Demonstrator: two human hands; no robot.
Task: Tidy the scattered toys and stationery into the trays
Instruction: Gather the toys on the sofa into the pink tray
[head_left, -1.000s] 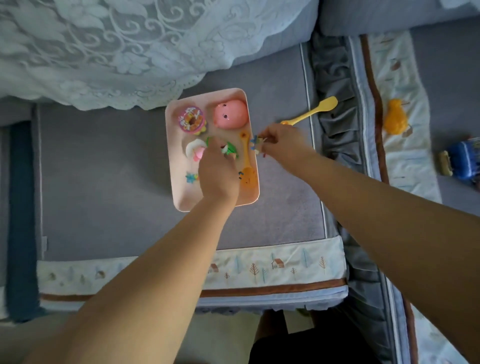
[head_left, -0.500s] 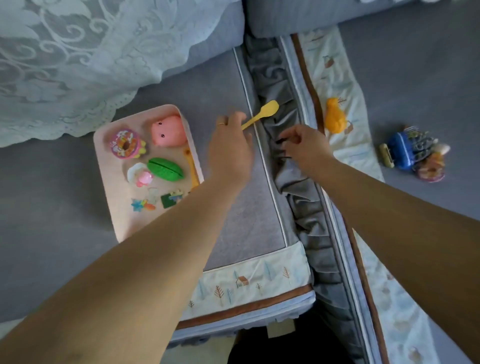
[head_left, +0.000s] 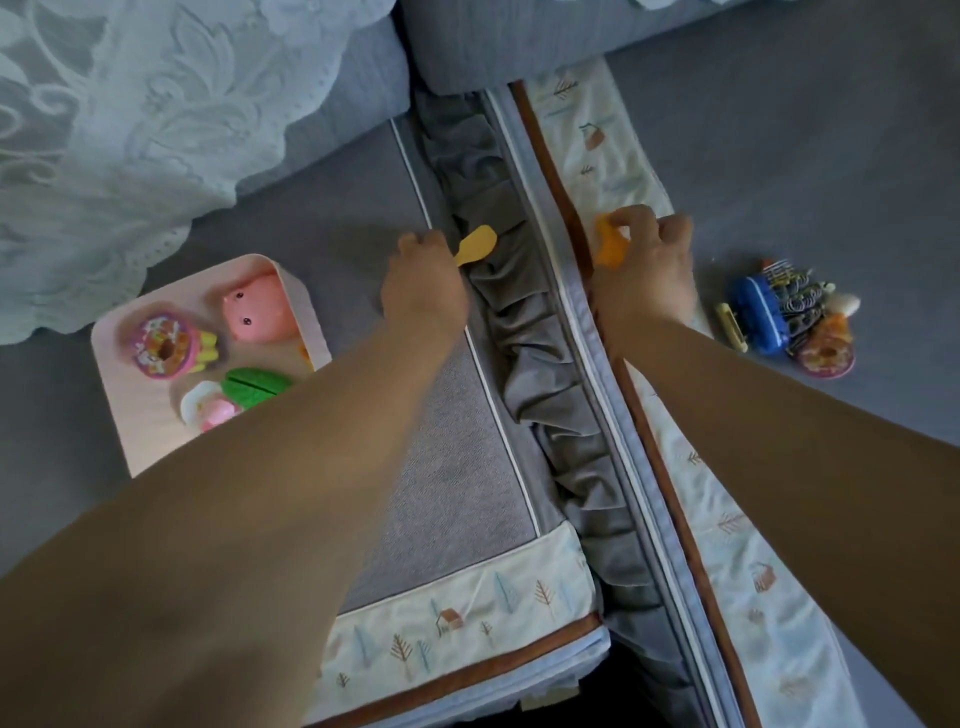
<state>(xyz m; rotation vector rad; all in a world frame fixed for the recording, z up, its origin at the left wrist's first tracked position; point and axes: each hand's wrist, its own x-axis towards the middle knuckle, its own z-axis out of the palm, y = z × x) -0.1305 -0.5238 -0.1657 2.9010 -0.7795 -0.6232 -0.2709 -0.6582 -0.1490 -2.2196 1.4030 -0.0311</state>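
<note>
Since the frame half a second ago, the right hand has travelled from the grey ruffled gap across to the printed border strip, and the left hand has closed in on the yellow spoon.

Right hand: fingers curl round the orange toy, which lies on the border strip; the toy is grasped but not visibly lifted. Left hand: it covers the spoon's handle end, with only the bowl showing over the ruffled gap. Whether the fingers have actually clamped the handle cannot be told from this angle.

The pink tray sits on the left cushion, holding the pink pig, the doughnut toy and the green leaf piece. A cluster of toys around a blue piece lies well apart on the right cushion, untouched.

Risks, as judged: the spoon rests at the edge of the gap, so an insecure pinch could let it slide down between the cushions. The left forearm crosses the tray corner; a careless return sweep could knock toys out.
</note>
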